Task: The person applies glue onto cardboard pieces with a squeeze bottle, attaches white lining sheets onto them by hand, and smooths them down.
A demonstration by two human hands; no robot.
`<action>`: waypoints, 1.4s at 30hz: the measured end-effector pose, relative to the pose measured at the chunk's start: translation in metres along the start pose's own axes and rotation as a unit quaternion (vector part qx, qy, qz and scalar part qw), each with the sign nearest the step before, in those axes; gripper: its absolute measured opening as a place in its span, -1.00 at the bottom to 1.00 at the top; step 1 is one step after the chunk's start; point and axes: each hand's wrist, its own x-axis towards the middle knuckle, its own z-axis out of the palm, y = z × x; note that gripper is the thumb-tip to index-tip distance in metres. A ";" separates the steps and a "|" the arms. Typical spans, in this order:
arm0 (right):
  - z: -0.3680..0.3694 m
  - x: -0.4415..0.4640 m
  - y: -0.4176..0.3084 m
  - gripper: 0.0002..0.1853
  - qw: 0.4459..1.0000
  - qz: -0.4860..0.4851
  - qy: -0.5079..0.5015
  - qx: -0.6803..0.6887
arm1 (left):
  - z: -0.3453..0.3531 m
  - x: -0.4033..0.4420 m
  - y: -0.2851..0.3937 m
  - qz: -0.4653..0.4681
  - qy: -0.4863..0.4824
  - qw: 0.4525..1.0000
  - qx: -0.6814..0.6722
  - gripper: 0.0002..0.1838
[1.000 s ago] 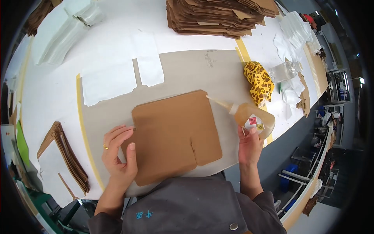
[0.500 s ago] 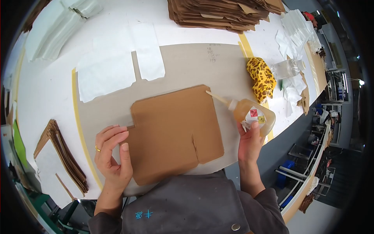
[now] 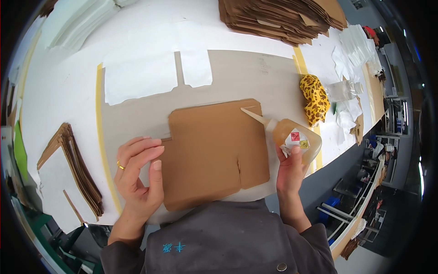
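A flat brown sheet (image 3: 210,150) with a notch at its upper left and a slit near its lower right lies on the grey board (image 3: 255,73). My right hand (image 3: 292,171) grips a squeeze bottle (image 3: 299,139) of amber liquid, its long thin nozzle pointing left over the sheet's top right corner. Whether the tip touches the sheet cannot be told. At the sheet's left edge is my left hand (image 3: 141,176), a ring on one finger, thumb and fingers apart with nothing held.
Brown pieces are stacked at the top (image 3: 278,20) and lower left (image 3: 77,169). White sheets (image 3: 141,80) lie behind the brown sheet. To the right are a yellow spotted cloth bundle (image 3: 315,100), a clear bottle (image 3: 344,91) and crumpled white scraps (image 3: 347,114).
The bottle's nozzle tip has moved from the sheet's right corner edge slightly inward along its top. The whole view has shifted a little; my left hand stays open at the left edge.
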 end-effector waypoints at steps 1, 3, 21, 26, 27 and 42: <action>0.005 -0.003 0.001 -0.45 1.000 0.001 -0.009 0.006 | -0.001 0.000 0.001 0.002 0.000 1.000 -0.002 -0.85; 0.014 -0.009 0.005 -0.45 1.000 0.014 -0.027 0.006 | -0.002 0.001 0.002 -0.002 0.006 1.000 0.003 -0.85; 0.059 0.012 0.006 -0.40 0.972 0.017 -0.222 -0.076 | -0.006 0.006 -0.005 0.036 0.071 0.997 -0.019 -0.75; 0.046 0.000 0.002 -0.38 0.966 0.015 -0.239 -0.097 | -0.008 0.006 -0.006 0.040 0.083 0.996 -0.014 -0.74; 0.045 -0.003 0.003 -0.37 0.967 0.014 -0.236 -0.098 | -0.008 0.006 -0.006 0.039 0.082 0.996 -0.013 -0.74; 0.076 -0.002 0.014 -0.38 0.945 0.040 -0.313 -0.089 | -0.014 0.004 -0.015 -0.017 0.116 0.993 -0.031 -0.76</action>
